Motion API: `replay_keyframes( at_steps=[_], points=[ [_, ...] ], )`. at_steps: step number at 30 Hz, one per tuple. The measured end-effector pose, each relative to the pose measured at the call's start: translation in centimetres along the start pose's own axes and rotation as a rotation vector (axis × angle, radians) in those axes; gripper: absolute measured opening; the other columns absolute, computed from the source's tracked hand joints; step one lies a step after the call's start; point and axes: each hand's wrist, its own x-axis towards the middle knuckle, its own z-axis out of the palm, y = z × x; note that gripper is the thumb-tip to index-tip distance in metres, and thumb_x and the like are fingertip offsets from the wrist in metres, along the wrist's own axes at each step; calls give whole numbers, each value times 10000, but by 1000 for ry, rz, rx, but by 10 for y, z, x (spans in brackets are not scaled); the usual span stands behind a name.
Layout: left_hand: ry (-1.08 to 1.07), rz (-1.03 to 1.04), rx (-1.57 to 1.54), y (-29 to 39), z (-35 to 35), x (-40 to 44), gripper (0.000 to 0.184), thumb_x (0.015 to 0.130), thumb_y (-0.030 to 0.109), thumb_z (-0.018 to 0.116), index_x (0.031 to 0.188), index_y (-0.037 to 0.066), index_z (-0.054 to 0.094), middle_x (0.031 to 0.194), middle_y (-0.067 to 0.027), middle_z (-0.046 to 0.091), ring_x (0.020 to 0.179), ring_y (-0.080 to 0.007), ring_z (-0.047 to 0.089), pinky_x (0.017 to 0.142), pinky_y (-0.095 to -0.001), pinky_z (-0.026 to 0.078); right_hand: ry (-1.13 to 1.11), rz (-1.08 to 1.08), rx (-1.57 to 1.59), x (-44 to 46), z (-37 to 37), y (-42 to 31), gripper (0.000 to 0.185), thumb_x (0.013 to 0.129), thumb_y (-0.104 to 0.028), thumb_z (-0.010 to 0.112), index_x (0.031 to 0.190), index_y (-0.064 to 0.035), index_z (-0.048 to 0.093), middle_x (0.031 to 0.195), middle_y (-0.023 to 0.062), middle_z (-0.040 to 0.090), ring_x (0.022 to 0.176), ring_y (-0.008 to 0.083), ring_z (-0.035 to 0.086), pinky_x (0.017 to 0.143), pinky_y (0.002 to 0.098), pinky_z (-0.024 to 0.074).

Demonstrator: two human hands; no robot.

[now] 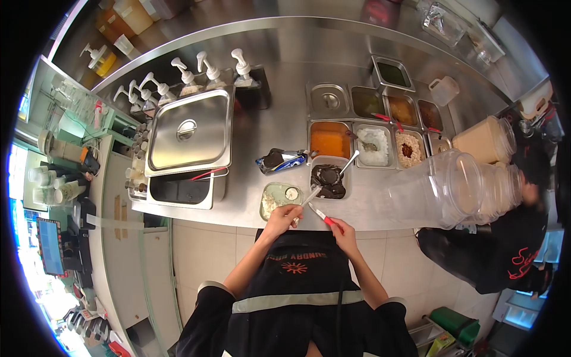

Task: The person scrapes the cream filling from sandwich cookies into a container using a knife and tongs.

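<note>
My left hand (284,220) is closed around a translucent plastic utensil (311,195), whose tip points up and away; its exact kind is hard to make out. In my right hand (343,232) is a small red-handled knife (322,216), its pale blade angled toward the left hand. Just beyond the left hand lies a shallow green tray (263,209) with white cream and a round cream-topped piece (291,193). A clear tub (347,187) of dark sandwich cookies (328,178) stands beyond both hands, with a white spoon (350,162) in it.
An opened blue cookie packet (282,160) lies behind the tray. Steel pans, including one of orange sauce (330,140), line the back right. Stacked clear containers (437,187) lie at right, near another person (505,238). A lidded steel pan (189,131) and pump bottles (242,68) stand left.
</note>
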Motion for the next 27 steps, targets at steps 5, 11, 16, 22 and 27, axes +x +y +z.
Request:
replay_keyframes(
  at_steps=[5,11,16,22,27],
  points=[
    [149,-20,-159,-20,-28,-16,373,916,317,438,1064,-3,559,893,-60,619,561,-75,536,473,-197,392,19,-215,-133,7,14,-26,245,840,-112,546,1054,4,579,829,116,644,669,149,591,628,269,473],
    [228,-188,137,-52,-64,-2,366,870,328,502,987,0,615,846,-76,645,589,-122,628,484,-212,440,53,-387,-272,30,35,-26,211,805,-59,539,1001,6,578,854,224,607,774,359,600,656,370,485],
    [206,-112,278,-61,-74,24,280,825,264,561,871,9,668,717,-69,661,545,-104,618,497,-210,450,50,-372,-380,35,39,-22,221,812,-71,543,1016,11,572,852,216,614,748,350,610,635,361,487],
    [202,-216,176,-58,-74,31,251,808,239,585,859,10,675,713,-51,662,519,-96,600,472,-206,436,58,-342,-335,34,39,-19,207,805,-74,537,999,-10,573,809,219,603,737,371,589,633,403,475],
    [193,-164,163,-58,-73,32,229,809,214,579,846,11,677,698,-47,659,512,-98,597,463,-231,443,36,-331,-354,33,38,-17,211,817,-82,534,1013,-12,572,828,216,608,734,359,601,624,377,478]
  ],
)
